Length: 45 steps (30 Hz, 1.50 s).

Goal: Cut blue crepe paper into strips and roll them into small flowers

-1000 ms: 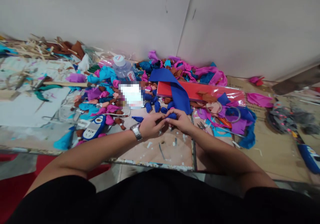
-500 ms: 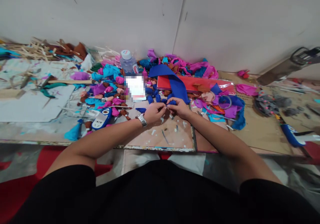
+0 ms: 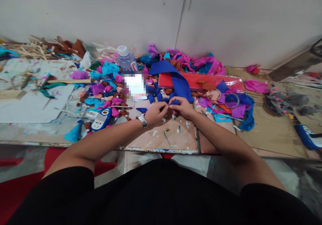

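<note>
My left hand [image 3: 156, 113], a metal watch on its wrist, is closed in a pinch. Its fingertips meet those of my right hand [image 3: 184, 108] above the board. Between the curled fingers of my right hand shows a small crumpled piece of dark blue paper [image 3: 174, 102]. Whatever lies between the left fingertips is too small to make out. Just beyond the hands are several blue twisted paper pieces [image 3: 151, 98] and a long blue paper strip [image 3: 183, 87], curved over a red pack [image 3: 216, 81]. A loose blue scrap [image 3: 141, 110] rests beside my left hand.
A clear bottle [image 3: 127, 60] stands behind a white, pixelated rectangle [image 3: 136, 86]. Left are a blue-white power strip [image 3: 101, 119], green-handled pliers [image 3: 51, 88] and heaped coloured paper twists. Tape rolls [image 3: 231, 100] sit right, near a dark grey tangle [image 3: 278, 101]. A wall rises behind.
My fingers stay pinched together at nearly the same spot, with only slight movement. The view has shifted a little, and things on the right appear farther right.
</note>
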Tool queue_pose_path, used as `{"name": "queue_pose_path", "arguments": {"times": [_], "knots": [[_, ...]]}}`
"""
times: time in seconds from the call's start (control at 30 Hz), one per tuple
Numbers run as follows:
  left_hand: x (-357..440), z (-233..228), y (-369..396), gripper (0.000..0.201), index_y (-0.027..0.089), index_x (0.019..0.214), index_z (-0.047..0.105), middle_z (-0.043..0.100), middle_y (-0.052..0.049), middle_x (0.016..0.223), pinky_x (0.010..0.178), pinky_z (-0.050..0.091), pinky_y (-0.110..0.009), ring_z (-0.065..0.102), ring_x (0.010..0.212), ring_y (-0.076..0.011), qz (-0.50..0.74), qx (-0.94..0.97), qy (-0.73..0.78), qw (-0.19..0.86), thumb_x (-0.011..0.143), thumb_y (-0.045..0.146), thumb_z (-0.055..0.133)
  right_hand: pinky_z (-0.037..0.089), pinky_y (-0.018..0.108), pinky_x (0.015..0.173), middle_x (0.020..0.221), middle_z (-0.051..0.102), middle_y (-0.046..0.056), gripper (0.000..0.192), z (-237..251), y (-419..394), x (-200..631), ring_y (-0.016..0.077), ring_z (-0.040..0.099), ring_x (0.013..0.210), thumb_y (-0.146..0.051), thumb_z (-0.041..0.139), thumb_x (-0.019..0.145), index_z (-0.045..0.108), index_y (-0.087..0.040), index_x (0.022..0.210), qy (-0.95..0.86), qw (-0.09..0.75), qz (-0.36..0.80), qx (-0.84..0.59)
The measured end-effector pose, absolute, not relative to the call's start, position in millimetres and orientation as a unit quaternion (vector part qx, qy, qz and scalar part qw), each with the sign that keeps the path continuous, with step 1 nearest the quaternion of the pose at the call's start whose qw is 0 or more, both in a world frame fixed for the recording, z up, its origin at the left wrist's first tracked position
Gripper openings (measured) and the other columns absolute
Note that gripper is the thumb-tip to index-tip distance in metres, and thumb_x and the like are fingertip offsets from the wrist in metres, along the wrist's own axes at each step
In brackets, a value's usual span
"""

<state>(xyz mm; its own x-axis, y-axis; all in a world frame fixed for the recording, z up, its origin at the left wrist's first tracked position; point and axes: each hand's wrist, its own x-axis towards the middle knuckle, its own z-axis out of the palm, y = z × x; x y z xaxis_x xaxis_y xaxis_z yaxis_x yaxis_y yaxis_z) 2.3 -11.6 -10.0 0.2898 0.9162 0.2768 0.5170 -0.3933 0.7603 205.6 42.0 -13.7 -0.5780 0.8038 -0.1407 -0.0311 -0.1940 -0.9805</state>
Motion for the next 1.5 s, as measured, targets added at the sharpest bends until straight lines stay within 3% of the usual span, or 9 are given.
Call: {"name": "queue_pose_path", "arguments": {"times": [0.3, 0.4, 0.57, 0.87, 1.2, 1.4, 1.5], "knots": [[2.6, -8.1, -11.2, 0.03, 0.018, 0.091, 0.069, 0.072, -0.003, 0.081, 0.071, 0.046, -0.029, 0.063, 0.074, -0.0156, 0.372, 0.751, 0.461, 0.29, 0.104, 0.038, 0.051, 0.037, 0.018, 0.037, 0.057, 0.063, -0.007, 0.035, -19.0, 46.9, 207.1, 0.0094, 0.051, 0.04, -0.04, 0.088, 0.078, 0.068, -0.022, 0.101, -0.533, 0.309, 0.711, -0.339], [2.3, -8.4, -11.4, 0.03, 0.018, 0.09, 0.068, 0.071, -0.002, 0.08, 0.07, 0.045, -0.028, 0.062, 0.072, -0.0146, 0.382, 0.742, 0.462, 0.3, 0.105, 0.038, 0.051, 0.04, 0.018, 0.04, 0.06, 0.064, -0.008, 0.042, -15.2, 46.2, 205.8, 0.0095, 0.054, 0.044, -0.041, 0.09, 0.076, 0.068, -0.022, 0.106, -0.53, 0.316, 0.711, -0.336], [2.0, -11.2, -10.8, 0.034, 0.019, 0.086, 0.063, 0.067, -0.001, 0.077, 0.069, 0.045, -0.028, 0.058, 0.07, -0.014, 0.399, 0.72, 0.47, 0.318, 0.108, 0.04, 0.048, 0.05, 0.02, 0.047, 0.082, 0.071, -0.004, 0.056, -8.6, 44.1, 204.5, 0.0109, 0.065, 0.057, -0.039, 0.097, 0.069, 0.066, -0.022, 0.114, -0.523, 0.322, 0.722, -0.319], [1.5, -14.2, -10.1, 0.035, 0.02, 0.092, 0.062, 0.066, -0.002, 0.077, 0.069, 0.046, -0.03, 0.058, 0.07, -0.0156, 0.44, 0.666, 0.508, 0.324, 0.109, 0.046, 0.046, 0.048, 0.021, 0.041, 0.076, 0.066, -0.009, 0.075, -9.4, 44.9, 201.0, 0.0095, 0.06, 0.047, -0.041, 0.098, 0.067, 0.056, -0.025, 0.126, -0.518, 0.352, 0.715, -0.31], [1.1, -12.2, -9.9, 0.034, 0.019, 0.089, 0.062, 0.066, -0.002, 0.078, 0.069, 0.045, -0.029, 0.058, 0.071, -0.0155, 0.43, 0.692, 0.485, 0.317, 0.108, 0.044, 0.047, 0.048, 0.021, 0.043, 0.091, 0.067, -0.003, 0.069, 8.0, 33.8, 200.3, 0.0101, 0.063, 0.052, -0.043, 0.09, 0.079, 0.056, -0.028, 0.137, -0.566, 0.385, 0.65, -0.331], [2.6, -9.2, -10.9, 0.031, 0.019, 0.087, 0.062, 0.068, -0.002, 0.079, 0.072, 0.045, -0.029, 0.059, 0.073, -0.0154, 0.421, 0.701, 0.478, 0.32, 0.106, 0.038, 0.048, 0.048, 0.023, 0.051, 0.086, 0.067, -0.002, 0.046, 22.7, 29.1, 193.2, 0.0104, 0.059, 0.058, -0.042, 0.086, 0.081, 0.068, -0.021, 0.117, -0.602, 0.386, 0.59, -0.373], [1.8, -9.4, -10.1, 0.032, 0.019, 0.087, 0.06, 0.066, -0.002, 0.078, 0.071, 0.044, -0.03, 0.058, 0.073, -0.0156, 0.421, 0.698, 0.48, 0.325, 0.107, 0.041, 0.046, 0.048, 0.025, 0.053, 0.087, 0.069, 0.0, 0.043, 27.5, 41.3, 192.0, 0.0119, 0.059, 0.06, -0.046, 0.084, 0.081, 0.069, -0.02, 0.112, -0.638, 0.373, 0.556, -0.382]]}}
